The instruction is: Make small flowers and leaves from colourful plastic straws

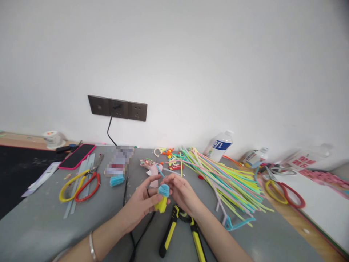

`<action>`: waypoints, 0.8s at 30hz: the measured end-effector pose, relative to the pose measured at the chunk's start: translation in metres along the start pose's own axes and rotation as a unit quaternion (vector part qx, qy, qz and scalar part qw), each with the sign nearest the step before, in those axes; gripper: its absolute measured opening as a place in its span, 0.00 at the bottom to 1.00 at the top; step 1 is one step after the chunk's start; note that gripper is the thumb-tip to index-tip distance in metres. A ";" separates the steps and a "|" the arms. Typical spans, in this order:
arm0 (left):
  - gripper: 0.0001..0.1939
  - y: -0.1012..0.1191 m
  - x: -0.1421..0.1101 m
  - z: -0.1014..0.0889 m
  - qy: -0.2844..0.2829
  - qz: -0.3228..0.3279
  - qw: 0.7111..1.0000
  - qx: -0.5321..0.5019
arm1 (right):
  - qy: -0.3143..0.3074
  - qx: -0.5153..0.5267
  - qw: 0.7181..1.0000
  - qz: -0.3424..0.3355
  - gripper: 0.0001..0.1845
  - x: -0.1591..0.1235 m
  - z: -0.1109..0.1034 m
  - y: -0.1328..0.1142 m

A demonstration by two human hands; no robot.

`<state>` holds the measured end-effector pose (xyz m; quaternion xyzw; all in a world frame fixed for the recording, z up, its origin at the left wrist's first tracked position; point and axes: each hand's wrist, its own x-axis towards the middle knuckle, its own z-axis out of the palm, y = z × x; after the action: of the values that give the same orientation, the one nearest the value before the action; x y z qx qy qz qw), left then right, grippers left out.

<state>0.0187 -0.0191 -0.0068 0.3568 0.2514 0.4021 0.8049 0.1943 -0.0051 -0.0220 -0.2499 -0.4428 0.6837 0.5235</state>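
Between my two hands is a small pipe-cleaner piece, blue coils on top and yellow below. My left hand pinches it between thumb and fingers. On its other side, my right hand has its fingers bent together near the blue end of a pipe cleaner; its fingertips are partly hidden, so what they grip is hard to make out. Just below my hands lie black-and-yellow pliers, handles spread toward me. A separate blue coiled bundle rests to the left on the grey mat.
Many pastel pipe cleaners spread over the right side. Red-and-yellow scissors lie left, beside a pink-edged phone; another pair lies right. A white bottle leans near the wall. A black cable crosses the mat.
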 end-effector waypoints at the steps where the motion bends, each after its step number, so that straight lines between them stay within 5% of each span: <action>1: 0.29 0.000 0.000 0.000 -0.004 0.000 1.000 -0.006 | 0.001 -0.001 1.000 0.000 0.14 0.000 -0.001 0.000; 14: 0.30 -0.001 0.000 0.000 -0.036 0.005 0.999 -0.007 | 0.023 -0.042 0.999 0.006 0.13 0.000 0.000 -0.004; 24: 0.27 -0.001 0.001 -0.001 0.029 -0.007 1.000 0.009 | 0.010 -0.073 0.997 -0.009 0.12 0.000 -0.004 0.000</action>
<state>0.0188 -0.0187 -0.0078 0.3508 0.2809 0.4041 0.7967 0.1972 -0.0043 -0.0239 -0.2900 -0.4884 0.6422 0.5148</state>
